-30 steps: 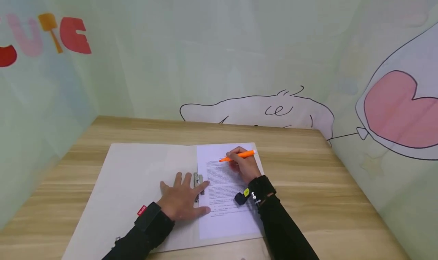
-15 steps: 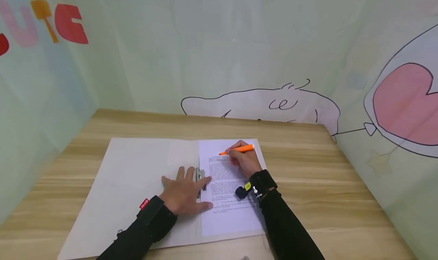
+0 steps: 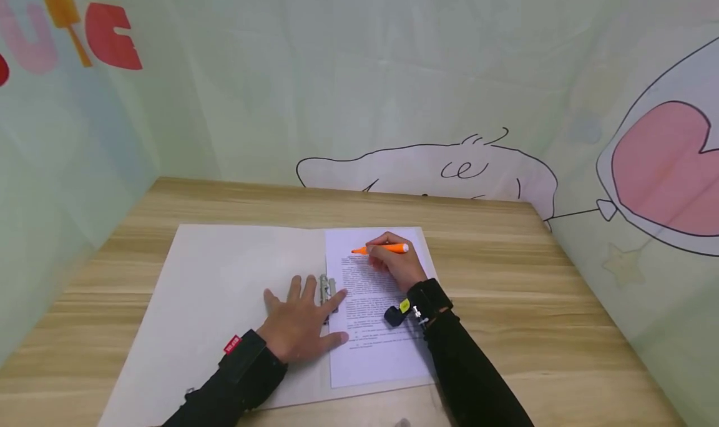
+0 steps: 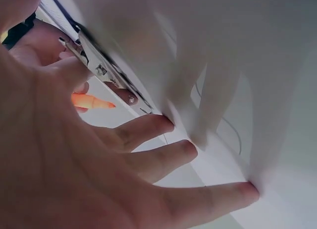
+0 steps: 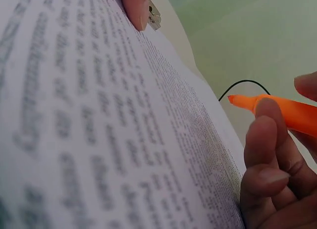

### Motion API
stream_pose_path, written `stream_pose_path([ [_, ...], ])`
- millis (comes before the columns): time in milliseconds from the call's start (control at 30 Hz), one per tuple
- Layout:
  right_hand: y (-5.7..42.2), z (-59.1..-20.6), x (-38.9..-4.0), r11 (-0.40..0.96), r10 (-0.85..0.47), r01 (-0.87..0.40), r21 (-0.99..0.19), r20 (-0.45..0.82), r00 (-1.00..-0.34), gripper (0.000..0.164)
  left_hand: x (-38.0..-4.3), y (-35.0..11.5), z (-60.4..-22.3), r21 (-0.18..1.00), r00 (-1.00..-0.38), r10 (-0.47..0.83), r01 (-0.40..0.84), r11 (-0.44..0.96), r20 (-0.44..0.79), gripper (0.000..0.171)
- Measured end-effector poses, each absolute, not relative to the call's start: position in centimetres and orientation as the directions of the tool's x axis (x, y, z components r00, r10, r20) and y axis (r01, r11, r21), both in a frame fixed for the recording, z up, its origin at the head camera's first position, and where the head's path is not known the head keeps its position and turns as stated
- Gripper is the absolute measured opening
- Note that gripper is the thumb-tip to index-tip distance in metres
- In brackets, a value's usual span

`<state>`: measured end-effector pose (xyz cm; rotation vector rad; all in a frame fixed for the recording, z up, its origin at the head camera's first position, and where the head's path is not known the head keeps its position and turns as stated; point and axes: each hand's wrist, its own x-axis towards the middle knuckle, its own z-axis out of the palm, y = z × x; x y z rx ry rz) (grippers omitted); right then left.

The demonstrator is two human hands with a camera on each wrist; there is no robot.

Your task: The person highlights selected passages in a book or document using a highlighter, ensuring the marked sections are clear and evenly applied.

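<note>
An orange highlighter, uncapped at its tip, is pinched in my right hand near the top of a printed sheet. In the right wrist view the highlighter's tip points left; whether it touches the paper I cannot tell. My left hand lies with fingers spread across the inner left side of an open white folder. Its thumb and index finger reach over the sheet's left edge. Beside them is the folder's metal clip, partly covered by that hand; the left wrist view shows the clip closer.
The folder lies on a wood-grain table. Behind it and on both sides hang pale green printed walls. A small black camera on the right wrist juts out over the sheet.
The right hand and highlighter have shifted slightly left toward the start of the text. The left hand stays spread on the folder. The head view has tilted down a little.
</note>
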<state>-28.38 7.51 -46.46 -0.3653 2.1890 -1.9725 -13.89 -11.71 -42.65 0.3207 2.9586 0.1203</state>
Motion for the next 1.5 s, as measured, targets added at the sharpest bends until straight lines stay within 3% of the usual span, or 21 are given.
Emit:
stream_pose_path([
  [133,7.62,-46.52,-28.30,0.131,-0.340,-0.116,-0.985,0.065,-0.938,0.012,-13.78,-11.63,-42.56,0.085,-0.963,0.228,0.217,0.972,-0.144,0.076],
  [467,7.65,-46.56,-28.30,0.186,-0.365,-0.163,-0.969,0.086,-0.927,0.011,-13.92,-11.70,-42.67,0.088,-0.962,0.225,0.214,0.973,-0.153,0.077],
  [1500,7.01,-45.79,-28.30,0.300,-0.366,-0.151,-0.942,0.033,-0.930,0.011,-14.30,-12.02,-42.96,0.112,-0.963,0.223,0.207,0.972,-0.155,0.079],
])
